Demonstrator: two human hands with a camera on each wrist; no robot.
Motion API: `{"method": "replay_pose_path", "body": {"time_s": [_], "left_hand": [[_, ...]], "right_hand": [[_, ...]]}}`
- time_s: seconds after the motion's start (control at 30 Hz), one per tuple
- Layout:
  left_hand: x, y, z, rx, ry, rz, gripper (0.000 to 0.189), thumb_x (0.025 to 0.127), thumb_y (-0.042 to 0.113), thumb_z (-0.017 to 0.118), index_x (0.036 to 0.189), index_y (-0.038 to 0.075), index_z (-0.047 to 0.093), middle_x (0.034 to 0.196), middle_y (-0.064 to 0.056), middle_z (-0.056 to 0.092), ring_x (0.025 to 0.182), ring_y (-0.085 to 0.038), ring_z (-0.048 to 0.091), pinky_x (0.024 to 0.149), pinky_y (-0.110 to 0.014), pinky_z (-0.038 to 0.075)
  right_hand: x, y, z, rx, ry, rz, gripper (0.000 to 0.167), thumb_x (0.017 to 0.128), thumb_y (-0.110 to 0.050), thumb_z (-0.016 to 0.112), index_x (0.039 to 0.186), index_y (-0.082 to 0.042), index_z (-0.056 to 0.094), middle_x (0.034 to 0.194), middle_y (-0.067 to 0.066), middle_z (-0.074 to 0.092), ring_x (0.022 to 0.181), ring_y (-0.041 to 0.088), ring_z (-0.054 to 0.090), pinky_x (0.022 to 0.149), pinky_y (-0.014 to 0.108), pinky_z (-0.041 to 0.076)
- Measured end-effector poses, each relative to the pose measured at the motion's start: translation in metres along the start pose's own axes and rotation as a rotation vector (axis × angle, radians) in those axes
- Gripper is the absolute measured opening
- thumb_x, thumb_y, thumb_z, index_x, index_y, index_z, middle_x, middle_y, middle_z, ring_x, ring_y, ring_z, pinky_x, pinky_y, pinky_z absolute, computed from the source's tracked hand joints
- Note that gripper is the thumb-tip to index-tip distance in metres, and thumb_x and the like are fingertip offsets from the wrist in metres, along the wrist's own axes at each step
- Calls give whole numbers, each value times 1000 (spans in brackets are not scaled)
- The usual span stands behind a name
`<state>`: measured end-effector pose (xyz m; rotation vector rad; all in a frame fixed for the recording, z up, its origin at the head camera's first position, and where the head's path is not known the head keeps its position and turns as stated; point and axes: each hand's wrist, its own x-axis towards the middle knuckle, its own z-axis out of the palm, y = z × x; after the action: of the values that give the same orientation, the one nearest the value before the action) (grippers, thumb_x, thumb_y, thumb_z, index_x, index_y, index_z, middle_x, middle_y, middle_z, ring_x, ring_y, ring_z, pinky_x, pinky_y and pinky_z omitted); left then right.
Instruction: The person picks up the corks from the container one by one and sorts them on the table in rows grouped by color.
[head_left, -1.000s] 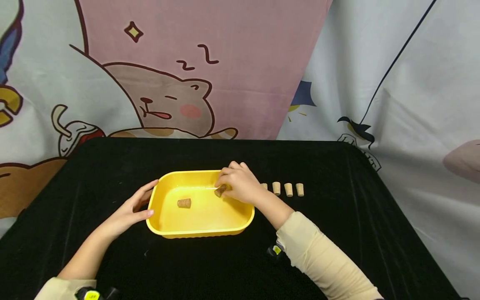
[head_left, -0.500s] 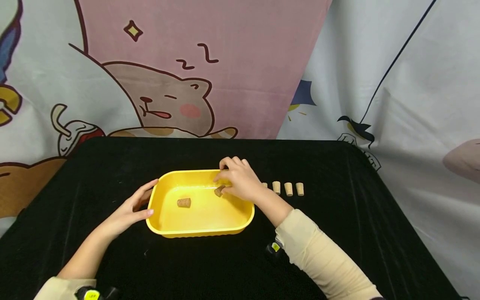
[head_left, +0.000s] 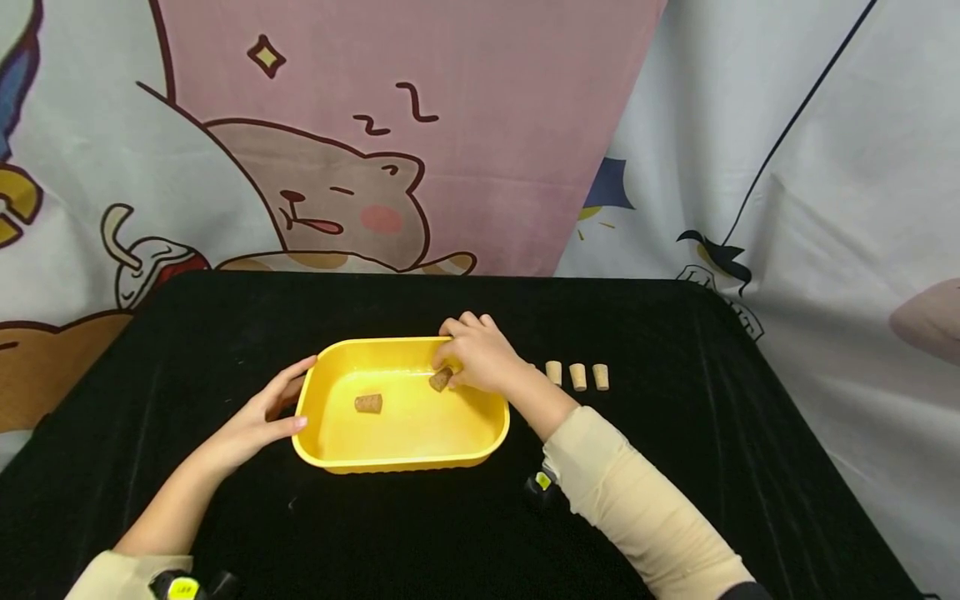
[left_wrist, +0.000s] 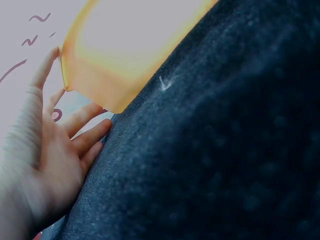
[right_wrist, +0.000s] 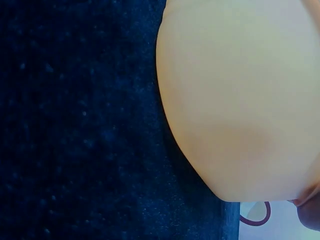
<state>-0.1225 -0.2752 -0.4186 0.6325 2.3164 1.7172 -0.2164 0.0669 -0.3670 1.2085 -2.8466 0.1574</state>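
Note:
A yellow plastic tray (head_left: 390, 463) lies on the black cloth in the head view. My left hand (head_left: 262, 417) rests against its left end, fairly straight fingers spread along the wall and thumb near the front corner; the left wrist view shows fingertips (left_wrist: 106, 125) at the tray's outer side. Inside the tray my right hand (head_left: 480, 354) pinches a small tapered cork (head_left: 440, 380) between thumb and fingers, near the back right. Another cork (head_left: 368, 404) lies on its side left of the tray's middle. Only a bit of the right hand shows in the right wrist view.
Right of the tray, several pale corks (head_left: 577, 377) stand in a row on the black cloth (head_left: 675, 467); my right forearm partly covers the leftmost. A printed curtain (head_left: 487, 150) hangs behind the table.
My right fingers spread slightly from the cork, then come back in around it; the cork hardly shifts. My left hand and the tray stay put.

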Motion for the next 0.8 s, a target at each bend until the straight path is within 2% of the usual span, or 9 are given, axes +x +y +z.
{"method": "replay_pose_path", "body": {"time_s": [0.3, 0.5, 0.8], "left_hand": [[0, 2, -2, 8, -3, 0, 66, 95, 4, 50, 152, 12, 18, 144, -30, 35, 117, -11, 52, 88, -31, 45], [-1, 2, -2, 9, -2, -4, 66, 95, 5, 50, 153, 13, 17, 144, -31, 34, 117, -11, 51, 87, -32, 45], [0, 1, 0, 12, -1, -14, 66, 96, 6, 50, 153, 13, 17, 144, -30, 34, 117, -8, 50, 88, -33, 45]], "right_hand": [[6, -2, -2, -7, -36, -6, 21, 75, -34, 80, 95, -32, 76, 104, -7, 57, 94, 16, 40, 78, 32, 29], [7, -1, 0, 8, -30, -5, 14, 77, -34, 79, 89, -31, 75, 97, -9, 56, 90, 15, 39, 76, 31, 29], [1, -1, -4, 5, -10, 1, 18, 77, -36, 77, 93, -29, 75, 106, -5, 57, 95, 16, 41, 79, 31, 30]]}}
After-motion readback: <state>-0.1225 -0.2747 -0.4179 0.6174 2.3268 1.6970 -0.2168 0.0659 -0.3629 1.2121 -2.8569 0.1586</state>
